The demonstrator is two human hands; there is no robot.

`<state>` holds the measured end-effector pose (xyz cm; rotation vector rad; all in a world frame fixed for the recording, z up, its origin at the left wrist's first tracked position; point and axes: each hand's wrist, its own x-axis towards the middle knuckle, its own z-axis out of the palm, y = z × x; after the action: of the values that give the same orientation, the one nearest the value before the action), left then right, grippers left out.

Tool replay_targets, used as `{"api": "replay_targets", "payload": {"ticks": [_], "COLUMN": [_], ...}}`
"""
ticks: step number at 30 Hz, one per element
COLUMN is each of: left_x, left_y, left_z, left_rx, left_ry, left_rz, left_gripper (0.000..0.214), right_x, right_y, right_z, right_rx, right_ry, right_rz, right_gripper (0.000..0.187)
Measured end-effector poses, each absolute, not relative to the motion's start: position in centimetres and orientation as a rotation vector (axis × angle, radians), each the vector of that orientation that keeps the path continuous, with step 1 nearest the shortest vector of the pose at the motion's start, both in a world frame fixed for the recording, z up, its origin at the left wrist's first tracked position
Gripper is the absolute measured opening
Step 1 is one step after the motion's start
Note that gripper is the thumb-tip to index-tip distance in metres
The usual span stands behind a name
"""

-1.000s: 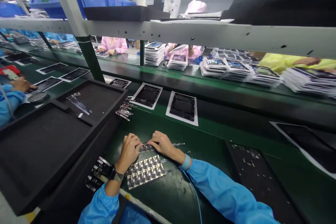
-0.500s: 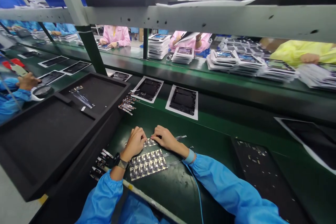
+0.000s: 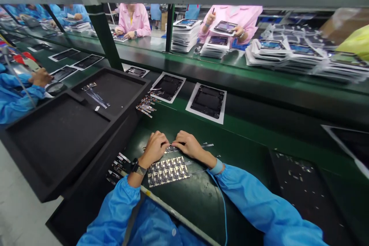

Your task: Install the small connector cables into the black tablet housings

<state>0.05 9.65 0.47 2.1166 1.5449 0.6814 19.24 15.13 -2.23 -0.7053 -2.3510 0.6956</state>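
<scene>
Both of my hands meet over the green bench, fingertips pinched close together. Between them lies a short strip of small circuit boards (image 3: 172,149), partly hidden under the fingers. My left hand (image 3: 157,146) is closed on the strip's upper edge, thumb against fingers. From the other side my right hand (image 3: 188,145) pinches the same edge. Just below, nearer to me, a larger panel of circuit boards (image 3: 168,172) rests flat. Thin clear strips (image 3: 197,172) stick out to its right, and a flex cable (image 3: 208,145) lies beyond my right wrist.
A deep black tray (image 3: 60,130) holding a few flex cables stands left. Small flex parts lie in bundles at its edge (image 3: 147,103) and by my left wrist (image 3: 117,167). Tablet housings (image 3: 208,102) on white sheets lie ahead. A black plate (image 3: 305,188) is at right. Co-workers sit opposite.
My view has tilted downward, so the bench sits higher in the picture. My fingertips have drawn slightly closer together on the strip. Across the bench, a person in pink now holds a tablet part up.
</scene>
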Motion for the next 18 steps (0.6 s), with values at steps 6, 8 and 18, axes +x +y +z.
{"api": "replay_targets", "payload": {"ticks": [6, 8, 18], "left_x": [-0.4, -1.6, -4.6], "left_y": [8.9, 8.0, 6.0], "left_z": [1.1, 1.4, 0.7], "left_rx": [2.13, 2.124, 2.063], "left_ry": [1.614, 1.754, 1.938], "left_rz": [0.7, 0.703, 0.604], "left_gripper": [0.019, 0.013, 0.026], "right_x": [19.3, 19.4, 19.1], "right_y": [14.9, 15.0, 15.4], "right_z": [-2.2, -2.0, -2.5], "right_rx": [-0.688, -0.678, -0.63], "right_ry": [-2.338, -2.335, -2.353], "right_rz": [0.635, 0.634, 0.587], "right_gripper": [0.036, 0.035, 0.033]}}
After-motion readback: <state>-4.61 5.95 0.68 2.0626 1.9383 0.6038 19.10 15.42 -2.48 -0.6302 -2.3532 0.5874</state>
